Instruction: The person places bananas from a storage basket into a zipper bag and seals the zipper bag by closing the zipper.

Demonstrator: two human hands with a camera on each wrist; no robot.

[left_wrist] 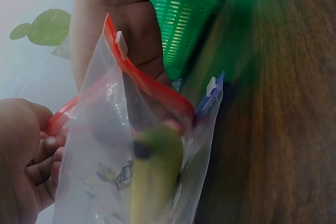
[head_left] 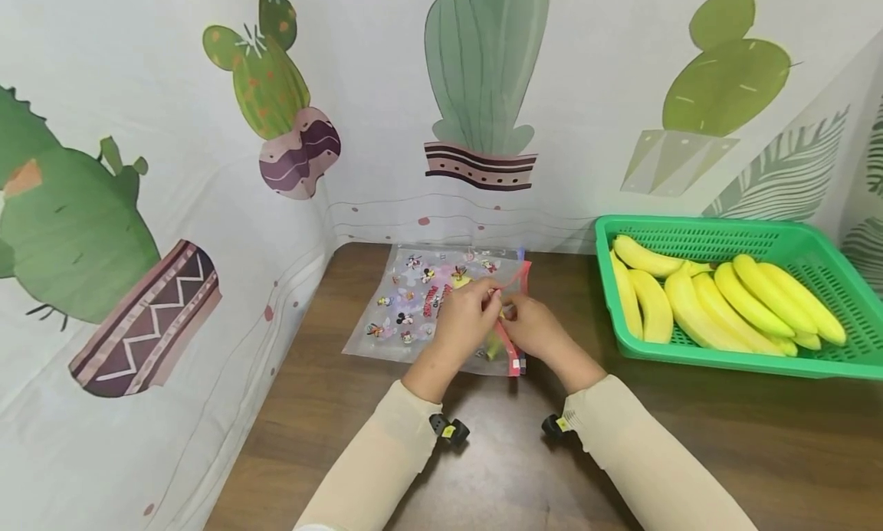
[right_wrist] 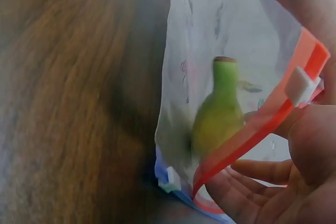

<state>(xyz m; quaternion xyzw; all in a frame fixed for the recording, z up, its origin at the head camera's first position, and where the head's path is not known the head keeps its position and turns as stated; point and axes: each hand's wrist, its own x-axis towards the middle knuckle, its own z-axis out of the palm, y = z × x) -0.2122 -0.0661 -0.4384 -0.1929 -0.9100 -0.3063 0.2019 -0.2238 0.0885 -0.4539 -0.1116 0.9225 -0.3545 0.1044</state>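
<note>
A clear zip bag [head_left: 393, 309] with printed cartoon figures lies on the table, its red zip edge [left_wrist: 152, 90] parted on the right side. Inside it is a yellow banana [left_wrist: 155, 177] with a green stem end [right_wrist: 224, 77] near the mouth. My left hand [head_left: 469, 313] pinches the red edge and lifts it. At the mouth is my right hand [head_left: 534, 328], its fingers [right_wrist: 231, 190] reaching past the red edge, fairly straight and near the banana. A blue zip strip [right_wrist: 176, 184] shows just beneath; whether it belongs to a second bag I cannot tell.
To the right, a green basket [head_left: 717, 358] holds several bananas [head_left: 704, 309]. The brown wooden table [head_left: 497, 470] extends in front. A white cloth [head_left: 372, 132] printed with cacti hangs behind and at the left.
</note>
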